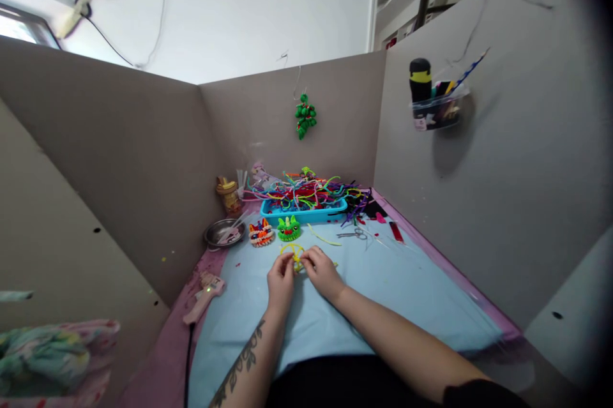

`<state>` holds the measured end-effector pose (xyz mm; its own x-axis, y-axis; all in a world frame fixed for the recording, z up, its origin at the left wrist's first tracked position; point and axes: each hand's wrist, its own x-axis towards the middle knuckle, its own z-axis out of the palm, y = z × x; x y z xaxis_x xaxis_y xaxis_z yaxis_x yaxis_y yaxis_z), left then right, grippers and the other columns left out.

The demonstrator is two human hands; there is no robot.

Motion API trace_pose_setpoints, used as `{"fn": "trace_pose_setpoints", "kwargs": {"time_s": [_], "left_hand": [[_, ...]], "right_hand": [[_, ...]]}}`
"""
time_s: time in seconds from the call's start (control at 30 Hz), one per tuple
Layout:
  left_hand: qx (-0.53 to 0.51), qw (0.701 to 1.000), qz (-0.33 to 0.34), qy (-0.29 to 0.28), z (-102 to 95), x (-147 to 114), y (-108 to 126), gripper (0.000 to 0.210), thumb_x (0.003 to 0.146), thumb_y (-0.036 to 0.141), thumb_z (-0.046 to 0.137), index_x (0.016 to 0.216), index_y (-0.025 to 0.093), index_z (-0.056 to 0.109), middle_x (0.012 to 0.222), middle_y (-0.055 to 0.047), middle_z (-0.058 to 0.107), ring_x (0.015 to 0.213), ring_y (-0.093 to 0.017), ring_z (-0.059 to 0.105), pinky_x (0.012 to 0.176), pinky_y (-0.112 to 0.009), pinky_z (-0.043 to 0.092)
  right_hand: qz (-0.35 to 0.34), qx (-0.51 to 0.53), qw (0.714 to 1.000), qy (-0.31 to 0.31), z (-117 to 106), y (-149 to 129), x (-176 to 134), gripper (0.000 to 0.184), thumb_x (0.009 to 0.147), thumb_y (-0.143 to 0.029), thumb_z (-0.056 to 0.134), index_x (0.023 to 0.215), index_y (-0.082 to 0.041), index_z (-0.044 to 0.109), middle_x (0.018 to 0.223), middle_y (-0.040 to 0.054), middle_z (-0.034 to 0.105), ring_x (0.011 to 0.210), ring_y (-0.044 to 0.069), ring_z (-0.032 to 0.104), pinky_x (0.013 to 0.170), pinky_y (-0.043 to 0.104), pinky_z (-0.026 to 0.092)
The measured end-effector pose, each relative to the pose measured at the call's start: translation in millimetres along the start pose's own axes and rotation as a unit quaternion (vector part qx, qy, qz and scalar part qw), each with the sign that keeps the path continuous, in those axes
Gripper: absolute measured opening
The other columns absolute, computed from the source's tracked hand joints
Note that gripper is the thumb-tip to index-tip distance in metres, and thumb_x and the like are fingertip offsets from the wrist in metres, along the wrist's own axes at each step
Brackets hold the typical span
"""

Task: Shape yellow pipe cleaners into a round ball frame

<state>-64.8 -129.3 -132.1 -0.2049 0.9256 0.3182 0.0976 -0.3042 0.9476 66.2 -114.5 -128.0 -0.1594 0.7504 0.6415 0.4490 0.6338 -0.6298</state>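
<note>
A yellow pipe-cleaner piece (pixel 291 247), bent into a rounded frame, is held just above the blue table cover between both hands. My left hand (pixel 281 274) pinches it from the left side. With thumb and fingers closed, my right hand (pixel 322 271) grips it from the right. Fingertips hide part of its lower middle. Just beyond the hands sit a green craft animal head (pixel 288 228) and an orange-and-white one (pixel 261 234). A loose pale yellow pipe cleaner (pixel 325 237) lies to their right.
Behind stands a blue tray (pixel 306 218) heaped with colourful pipe cleaners. Scissors (pixel 353 235) and a red strip (pixel 396 232) lie at right. A metal bowl (pixel 224 234) and a corded pink glue gun (pixel 205 301) are at left. Grey partitions (pixel 297 159) enclose the table.
</note>
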Motion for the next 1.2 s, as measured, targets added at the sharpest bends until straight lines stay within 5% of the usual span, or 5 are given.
{"fn": "trace_pose_setpoints", "kwargs": {"time_s": [0.2, 0.4, 0.7, 0.93, 1.2], "left_hand": [[0.020, 1.000, 0.021, -0.005, 0.4, -3, 6, 0.024, 0.076, 0.032, 0.054, 0.091, 0.016, 0.063, 0.083, -0.005, 0.064, 0.057, -0.011, 0.052, 0.059, -0.024, 0.044], [0.065, 0.993, 0.052, 0.081, -0.7, -6, 12, 0.027, 0.070, 0.033, 0.060, 0.092, 0.017, 0.061, 0.087, -0.006, 0.064, 0.064, -0.014, 0.057, 0.063, -0.026, 0.046], [-0.014, 1.000, -0.017, -0.013, 2.4, -8, 9, 0.041, 0.070, 0.036, 0.061, 0.105, 0.014, 0.061, 0.081, -0.008, 0.068, 0.058, -0.013, 0.059, 0.051, -0.024, 0.047], [-0.033, 0.999, -0.021, 0.005, -2.2, -3, 5, 0.029, 0.066, 0.028, 0.065, 0.091, 0.015, 0.068, 0.095, -0.010, 0.068, 0.088, -0.020, 0.062, 0.080, -0.032, 0.048], [-0.059, 0.997, -0.046, -0.012, -3.4, -4, 7, 0.052, 0.070, 0.037, 0.062, 0.115, 0.012, 0.052, 0.063, 0.001, 0.061, 0.044, -0.007, 0.049, 0.043, -0.018, 0.038]], "right_hand": [[-0.034, -0.028, 0.999, -0.025, -4, 1, 1, 0.012, 0.083, -0.017, 0.045, 0.084, -0.019, 0.057, 0.081, 0.0038, 0.053, 0.078, 0.016, 0.052, 0.073, 0.029, 0.044], [-0.023, -0.049, 0.999, 0.005, -6, 1, 0, 0.013, 0.084, -0.017, 0.043, 0.085, -0.019, 0.056, 0.081, 0.0046, 0.053, 0.079, 0.017, 0.052, 0.073, 0.030, 0.043], [-0.044, -0.045, 0.998, -0.010, -3, 0, -1, 0.013, 0.085, -0.017, 0.043, 0.083, -0.019, 0.055, 0.080, 0.0039, 0.052, 0.079, 0.017, 0.051, 0.073, 0.029, 0.043], [-0.055, -0.029, 0.997, -0.039, -5, -4, -2, 0.014, 0.085, -0.017, 0.044, 0.085, -0.020, 0.058, 0.082, 0.0038, 0.053, 0.077, 0.015, 0.052, 0.072, 0.028, 0.044], [-0.076, -0.031, 0.996, -0.041, -2, -2, 0, 0.016, 0.084, -0.016, 0.045, 0.086, -0.020, 0.060, 0.082, 0.0046, 0.054, 0.079, 0.016, 0.052, 0.073, 0.030, 0.044]]}}
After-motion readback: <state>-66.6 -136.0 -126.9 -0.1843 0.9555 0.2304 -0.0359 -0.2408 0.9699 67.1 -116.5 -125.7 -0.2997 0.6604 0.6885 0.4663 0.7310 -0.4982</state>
